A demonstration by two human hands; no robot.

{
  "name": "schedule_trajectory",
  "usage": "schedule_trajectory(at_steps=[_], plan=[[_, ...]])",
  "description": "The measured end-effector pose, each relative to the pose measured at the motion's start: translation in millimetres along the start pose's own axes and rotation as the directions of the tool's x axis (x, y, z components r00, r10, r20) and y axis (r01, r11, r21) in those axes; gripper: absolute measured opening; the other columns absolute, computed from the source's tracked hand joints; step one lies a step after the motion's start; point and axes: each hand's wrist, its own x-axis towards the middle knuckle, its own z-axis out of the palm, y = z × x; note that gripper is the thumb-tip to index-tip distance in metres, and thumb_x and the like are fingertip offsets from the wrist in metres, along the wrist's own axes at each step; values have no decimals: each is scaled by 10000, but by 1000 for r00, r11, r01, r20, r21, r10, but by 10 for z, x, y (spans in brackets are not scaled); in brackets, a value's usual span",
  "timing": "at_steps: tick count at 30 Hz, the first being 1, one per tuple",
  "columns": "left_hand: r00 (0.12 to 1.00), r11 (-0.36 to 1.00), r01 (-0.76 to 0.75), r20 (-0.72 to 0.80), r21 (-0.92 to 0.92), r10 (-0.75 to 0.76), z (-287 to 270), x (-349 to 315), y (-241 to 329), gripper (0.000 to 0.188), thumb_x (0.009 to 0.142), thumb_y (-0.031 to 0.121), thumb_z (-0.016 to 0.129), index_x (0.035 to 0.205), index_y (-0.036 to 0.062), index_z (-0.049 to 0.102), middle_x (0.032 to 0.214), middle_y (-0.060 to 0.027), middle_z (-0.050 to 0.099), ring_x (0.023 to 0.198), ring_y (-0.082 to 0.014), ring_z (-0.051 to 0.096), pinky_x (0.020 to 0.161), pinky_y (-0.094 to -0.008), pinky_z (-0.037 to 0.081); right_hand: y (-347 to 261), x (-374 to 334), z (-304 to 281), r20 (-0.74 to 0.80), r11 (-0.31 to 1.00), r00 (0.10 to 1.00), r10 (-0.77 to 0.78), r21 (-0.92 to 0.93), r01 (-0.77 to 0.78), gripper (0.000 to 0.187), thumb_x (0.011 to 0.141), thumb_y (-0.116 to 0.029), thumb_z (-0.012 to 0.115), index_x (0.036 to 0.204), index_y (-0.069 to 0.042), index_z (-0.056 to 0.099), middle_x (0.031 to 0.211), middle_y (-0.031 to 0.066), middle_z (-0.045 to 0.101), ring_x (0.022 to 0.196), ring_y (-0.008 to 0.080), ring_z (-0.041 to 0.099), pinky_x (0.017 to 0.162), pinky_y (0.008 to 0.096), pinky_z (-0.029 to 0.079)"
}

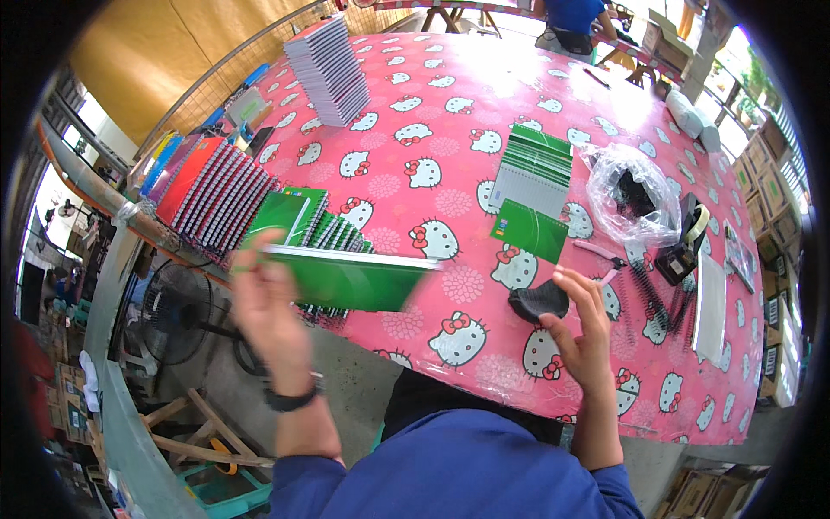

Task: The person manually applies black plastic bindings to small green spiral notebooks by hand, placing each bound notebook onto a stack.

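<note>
My left hand point(270, 298) is closed on one end of a green notebook point(359, 278), raised over the near left of the table and blurred by motion. Below and behind it lie stacked green spiral notebooks point(316, 223), partly covered by the held one. My right hand point(586, 329) has its thumb and fingers at the edge of a dark, half-round object point(538, 301), whose kind I cannot make out. Just beyond that hand lies a pair of pink-handled pliers point(601, 253). Farther off, a fanned pile of green-covered notebooks point(532, 177) rests on the tablecloth, its nearest cover flat.
A tall notebook stack point(328, 73) and red spiral notebooks point(212, 186) stand along the left. To the right are a clear plastic bag point(634, 195), black spiral coils point(648, 294) and a black tool point(683, 246). A fan point(177, 311) stands below the table's left edge. Another person point(575, 17) sits far off.
</note>
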Motion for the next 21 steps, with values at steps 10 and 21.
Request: schedule_trajectory(at_steps=[10, 21], plan=[[772, 365, -598, 635, 714, 23, -126, 1443, -95, 177, 851, 134, 453, 731, 76, 569, 770, -46, 597, 821, -249, 547, 774, -392, 320, 215, -266, -195, 302, 980, 935, 186, 4, -197, 236, 761, -71, 696, 987, -30, 642, 990, 102, 639, 930, 284, 574, 812, 374, 460], [704, 577, -659, 665, 481, 250, 179, 1043, -241, 339, 891, 185, 553, 1197, 38, 561, 1214, -133, 560, 1176, -316, 478, 1001, -428, 338, 341, -2156, -1195, 898, 73, -248, 363, -293, -953, 261, 919, -206, 573, 966, 37, 656, 838, 106, 678, 747, 172, 655, 670, 308, 531]])
